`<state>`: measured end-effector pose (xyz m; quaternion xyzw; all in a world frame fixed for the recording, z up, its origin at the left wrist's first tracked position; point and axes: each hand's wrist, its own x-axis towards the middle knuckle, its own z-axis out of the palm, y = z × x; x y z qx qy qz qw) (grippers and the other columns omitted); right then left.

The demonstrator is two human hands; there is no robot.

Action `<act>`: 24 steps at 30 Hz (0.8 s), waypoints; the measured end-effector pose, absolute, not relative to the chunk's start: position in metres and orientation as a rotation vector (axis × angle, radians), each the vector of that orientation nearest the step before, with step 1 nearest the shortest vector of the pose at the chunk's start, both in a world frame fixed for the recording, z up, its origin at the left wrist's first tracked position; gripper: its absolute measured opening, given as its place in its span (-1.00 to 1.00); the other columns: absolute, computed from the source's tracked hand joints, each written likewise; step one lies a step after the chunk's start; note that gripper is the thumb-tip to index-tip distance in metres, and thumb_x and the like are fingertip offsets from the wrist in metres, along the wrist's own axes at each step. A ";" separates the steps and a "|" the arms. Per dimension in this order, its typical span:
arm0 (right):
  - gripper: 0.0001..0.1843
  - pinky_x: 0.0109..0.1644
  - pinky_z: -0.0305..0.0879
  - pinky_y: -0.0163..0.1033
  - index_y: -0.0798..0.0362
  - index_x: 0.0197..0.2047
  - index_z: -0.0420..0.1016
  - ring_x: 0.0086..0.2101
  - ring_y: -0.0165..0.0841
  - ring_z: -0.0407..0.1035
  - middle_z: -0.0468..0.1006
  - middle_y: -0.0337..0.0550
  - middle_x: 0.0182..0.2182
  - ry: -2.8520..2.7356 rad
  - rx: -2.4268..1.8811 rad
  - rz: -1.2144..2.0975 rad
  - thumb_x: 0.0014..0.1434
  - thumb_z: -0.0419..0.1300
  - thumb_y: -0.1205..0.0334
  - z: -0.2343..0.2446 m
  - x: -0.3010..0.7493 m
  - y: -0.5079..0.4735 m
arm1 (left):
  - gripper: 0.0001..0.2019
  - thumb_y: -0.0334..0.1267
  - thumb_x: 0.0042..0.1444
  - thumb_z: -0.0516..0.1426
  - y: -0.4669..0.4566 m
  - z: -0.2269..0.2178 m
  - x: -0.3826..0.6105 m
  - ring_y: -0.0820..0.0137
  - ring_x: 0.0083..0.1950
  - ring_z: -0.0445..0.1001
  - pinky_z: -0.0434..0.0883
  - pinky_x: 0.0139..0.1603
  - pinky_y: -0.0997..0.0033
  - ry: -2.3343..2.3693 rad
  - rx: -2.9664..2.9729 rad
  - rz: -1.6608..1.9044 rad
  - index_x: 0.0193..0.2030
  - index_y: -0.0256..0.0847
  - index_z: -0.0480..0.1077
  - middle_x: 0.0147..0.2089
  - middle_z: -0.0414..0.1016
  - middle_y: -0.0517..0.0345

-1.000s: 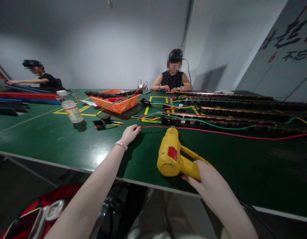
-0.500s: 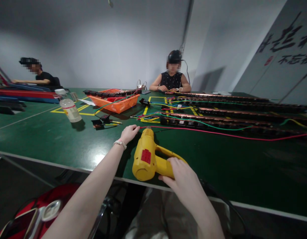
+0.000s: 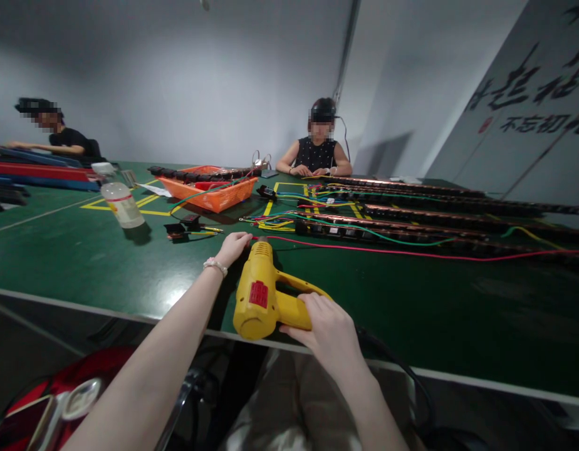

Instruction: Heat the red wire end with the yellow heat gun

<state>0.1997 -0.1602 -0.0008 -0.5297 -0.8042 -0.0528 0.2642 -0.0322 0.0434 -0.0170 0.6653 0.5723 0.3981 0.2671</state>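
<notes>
My right hand (image 3: 324, 322) is closed round the handle of a yellow heat gun (image 3: 257, 291), whose nozzle points away from me. Just ahead of the nozzle runs a long red wire (image 3: 365, 247), stretching off to the right across the green table. The fingers of my left hand (image 3: 234, 247) pinch the wire's left end beside the nozzle; the very tip is hidden in them. Whether the nozzle touches the wire I cannot tell. Short yellow-ended leads on a small black part (image 3: 179, 232) lie to the left, beyond my left hand.
Long black wired strips (image 3: 388, 232) lie across the table's right side. Further back are an orange basket (image 3: 214, 197) and a bottle (image 3: 123, 203). One person (image 3: 320, 150) sits opposite, another (image 3: 66, 138) at far left. The heat gun's cord (image 3: 402, 363) hangs over the front edge.
The whole view has shifted slightly, so things appear further left. Both hands keep their grips, and the heat gun stays close to the red wire's end.
</notes>
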 end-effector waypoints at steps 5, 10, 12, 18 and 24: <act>-0.53 -0.18 0.30 -0.18 0.08 -0.18 0.36 -0.25 -0.27 0.40 0.50 -0.14 -0.31 -2.177 -1.422 -0.170 -0.03 0.27 -0.08 -0.003 0.202 -0.160 | -0.68 -0.04 -0.04 -0.02 0.052 -0.023 -0.036 0.47 -0.53 0.20 0.16 -0.44 0.47 1.509 1.738 1.140 -0.65 -0.22 0.20 -0.64 0.24 0.23; -0.57 -0.15 0.29 -0.20 0.06 -0.17 0.36 -0.23 -0.28 0.40 0.50 -0.14 -0.27 -2.131 -1.441 -0.191 0.00 0.26 -0.06 -0.004 0.221 -0.161 | -0.67 -0.03 -0.06 -0.01 0.057 -0.026 -0.036 0.46 -0.54 0.22 0.16 -0.44 0.46 1.524 1.718 1.154 -0.66 -0.22 0.25 -0.64 0.27 0.20; -0.57 -0.16 0.28 -0.21 0.05 -0.17 0.36 -0.23 -0.29 0.40 0.50 -0.15 -0.26 -2.103 -1.482 -0.211 -0.02 0.27 -0.05 -0.006 0.233 -0.163 | -0.66 -0.02 -0.06 -0.01 0.058 -0.027 -0.036 0.47 -0.54 0.22 0.16 -0.44 0.46 1.533 1.708 1.154 -0.65 -0.22 0.25 -0.64 0.28 0.20; -0.63 -0.19 0.28 -0.21 0.00 -0.21 0.35 -0.23 -0.29 0.40 0.51 -0.21 -0.25 -2.012 -1.615 -0.251 -0.01 0.23 -0.04 -0.009 0.261 -0.170 | -0.63 0.01 -0.02 -0.03 0.055 -0.025 -0.037 0.47 -0.54 0.21 0.13 -0.44 0.47 1.540 1.815 1.102 -0.66 -0.22 0.23 -0.65 0.25 0.22; -0.62 -0.27 0.23 -0.25 0.01 -0.27 0.36 -0.28 -0.30 0.40 0.51 -0.21 -0.31 -1.908 -1.700 -0.361 -0.02 0.20 -0.10 -0.009 0.264 -0.174 | -0.57 0.05 0.06 -0.09 0.048 -0.023 -0.036 0.46 -0.51 0.23 0.10 -0.44 0.47 1.562 1.988 1.047 -0.62 -0.23 0.24 -0.62 0.26 0.23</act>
